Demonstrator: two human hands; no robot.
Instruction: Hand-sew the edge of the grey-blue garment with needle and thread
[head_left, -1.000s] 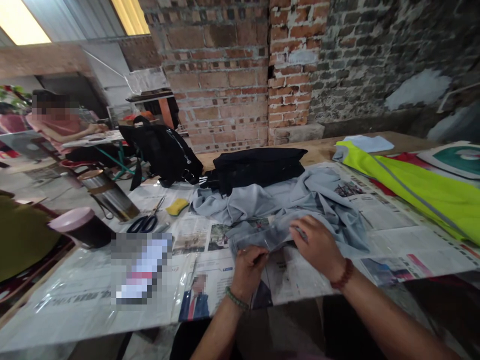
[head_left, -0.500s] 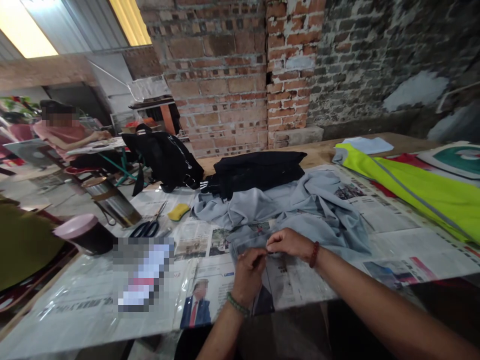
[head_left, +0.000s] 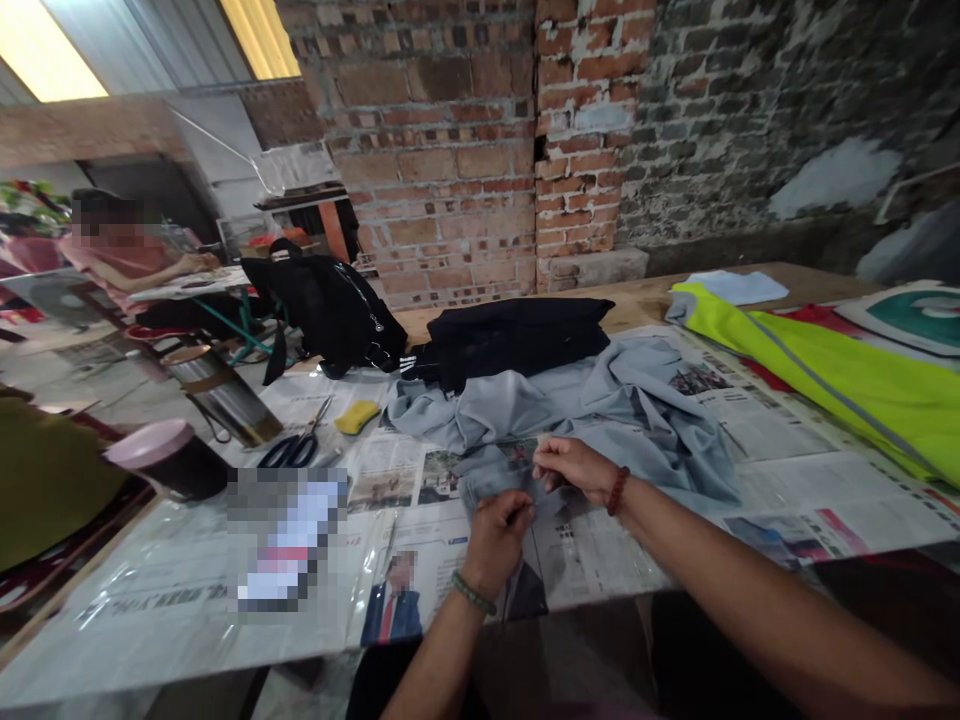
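A light grey cloth (head_left: 517, 400) lies crumpled on the newspaper-covered table (head_left: 202, 640). Over its near edge my left hand (head_left: 496, 545), with a green bead bracelet, is closed in a pinch. My right hand (head_left: 579, 468), wearing a red bead bracelet, pinches just above and to the right of it. A small gap separates the fingertips of the two hands. Whatever they hold is too small to make out. Behind the grey cloth sits a folded black garment (head_left: 521, 335).
To the left are scissors (head_left: 296, 445), a yellow sponge (head_left: 357, 417), a pink-lidded cup (head_left: 169, 460), a metal flask (head_left: 225, 395) and a black bag (head_left: 322, 310). At right lie a neon-yellow garment (head_left: 832, 370) and an iron (head_left: 915, 315). Another person (head_left: 120, 250) sits at the far left.
My right hand has lifted slightly up and away from my left, so a gap now shows between their fingertips. The left hand stays nearly in place over the grey cloth.
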